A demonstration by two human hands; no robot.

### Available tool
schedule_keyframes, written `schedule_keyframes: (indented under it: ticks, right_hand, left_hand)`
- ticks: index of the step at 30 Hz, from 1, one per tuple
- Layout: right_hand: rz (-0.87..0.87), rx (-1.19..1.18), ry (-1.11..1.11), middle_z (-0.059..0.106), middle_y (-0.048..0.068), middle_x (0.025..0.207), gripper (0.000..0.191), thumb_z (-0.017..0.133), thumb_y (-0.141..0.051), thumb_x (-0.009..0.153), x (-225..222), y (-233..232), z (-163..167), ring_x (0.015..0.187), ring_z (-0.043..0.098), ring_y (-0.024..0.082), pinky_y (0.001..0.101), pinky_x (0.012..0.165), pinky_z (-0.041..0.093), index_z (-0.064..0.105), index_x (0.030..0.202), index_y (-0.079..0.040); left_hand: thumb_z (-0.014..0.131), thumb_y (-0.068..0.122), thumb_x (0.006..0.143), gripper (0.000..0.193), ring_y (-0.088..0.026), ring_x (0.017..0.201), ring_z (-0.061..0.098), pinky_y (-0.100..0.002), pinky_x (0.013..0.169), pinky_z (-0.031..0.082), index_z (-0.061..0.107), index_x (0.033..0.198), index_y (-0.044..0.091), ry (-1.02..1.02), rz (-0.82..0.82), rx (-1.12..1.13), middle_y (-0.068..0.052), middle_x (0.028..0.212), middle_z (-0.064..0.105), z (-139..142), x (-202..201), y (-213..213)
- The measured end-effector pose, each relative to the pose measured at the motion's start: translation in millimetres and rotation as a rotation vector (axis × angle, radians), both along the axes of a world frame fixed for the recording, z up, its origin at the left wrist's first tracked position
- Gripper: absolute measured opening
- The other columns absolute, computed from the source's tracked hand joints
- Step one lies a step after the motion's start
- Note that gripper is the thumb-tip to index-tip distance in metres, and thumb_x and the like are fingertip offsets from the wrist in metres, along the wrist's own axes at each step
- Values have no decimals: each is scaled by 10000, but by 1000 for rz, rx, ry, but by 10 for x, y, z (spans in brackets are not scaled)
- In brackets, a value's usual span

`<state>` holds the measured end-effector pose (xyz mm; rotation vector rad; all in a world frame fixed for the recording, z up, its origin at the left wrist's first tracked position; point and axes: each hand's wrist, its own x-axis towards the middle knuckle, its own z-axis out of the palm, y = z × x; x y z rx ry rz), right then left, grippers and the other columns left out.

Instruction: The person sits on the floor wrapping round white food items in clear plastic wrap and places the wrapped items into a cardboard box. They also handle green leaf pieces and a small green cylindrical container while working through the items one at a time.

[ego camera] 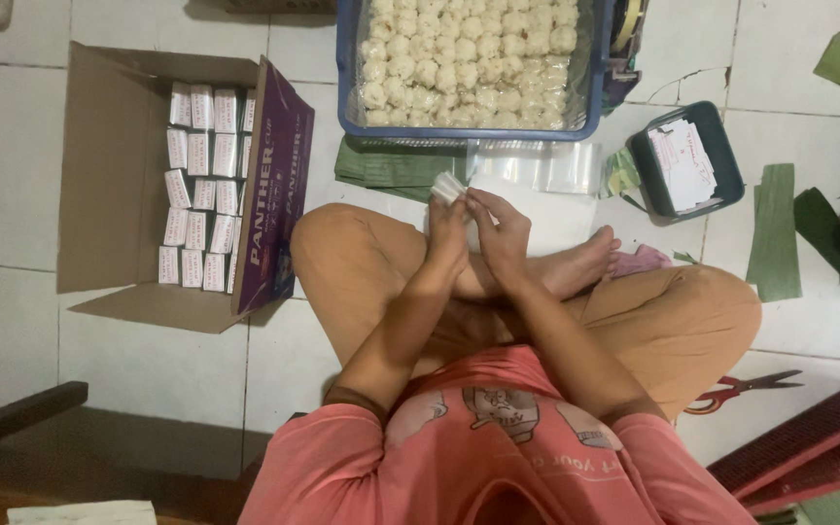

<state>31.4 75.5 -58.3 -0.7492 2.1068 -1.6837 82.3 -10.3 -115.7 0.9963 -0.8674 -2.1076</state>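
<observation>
The small white packet [447,187] could slip and drop onto the lap or the floor [12,146], since only fingertips pinch it and it sits high above the crossed legs. The left hand [446,226] has its fingers closed on the packet's lower edge; the right hand [500,228] curls just beside it, fingertips touching its side. It sits above both hands, near the blue basket [346,68] of white pieces.

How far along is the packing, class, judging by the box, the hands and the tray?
Done: rows of small white packets fill the far half of the cardboard box. In hand: the left hand and right hand hold one small white piece together. Left: the blue tray is full of pale round pieces, and the near half of the box is bare.
</observation>
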Motion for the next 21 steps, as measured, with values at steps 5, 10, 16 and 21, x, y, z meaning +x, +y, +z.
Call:
schedule_keyframes:
  ticks: [5, 10, 16, 21]
  right_hand:
    - [-15, -105, -53, 721, 179, 1188, 388, 769, -70, 890, -54, 1, -100, 1089, 670, 216, 338, 966, 528, 679, 1257, 17]
    - [101, -79, -355, 758, 181, 1210, 355, 760, -88, 924, -108, -44, -179, 1099, 694, 235, 338, 982, 553, 726, 1262, 12]
    - [135, 19, 119, 712, 196, 1220, 442, 838, -84, 841, -20, -135, -131, 1126, 687, 273, 373, 937, 545, 692, 1223, 84]
    - [119, -151, -859, 711, 134, 1176, 409, 719, -116, 912, -293, -176, -199, 1028, 680, 259, 393, 868, 576, 656, 1295, 12]
  left_hand:
    - [598, 49, 986, 406, -233, 1092, 607, -339, 901, 525, 509, 1380, 6, 13, 53, 80, -127, 1248, 614, -55, 32, -82]
    - [602, 106, 985, 425, -188, 1090, 571, -322, 897, 490, 471, 1387, 66, 99, -2, 95, -65, 1235, 588, -29, 95, -174]
    - [509, 516, 1115, 585, -213, 1060, 510, -331, 894, 442, 490, 1455, 40, 327, -41, 360, -83, 1242, 576, -112, 156, -271]
    - [529, 595, 992, 656, -284, 1189, 643, -379, 967, 487, 521, 1440, 115, -184, -542, 170, -193, 1368, 650, -79, 288, -864]
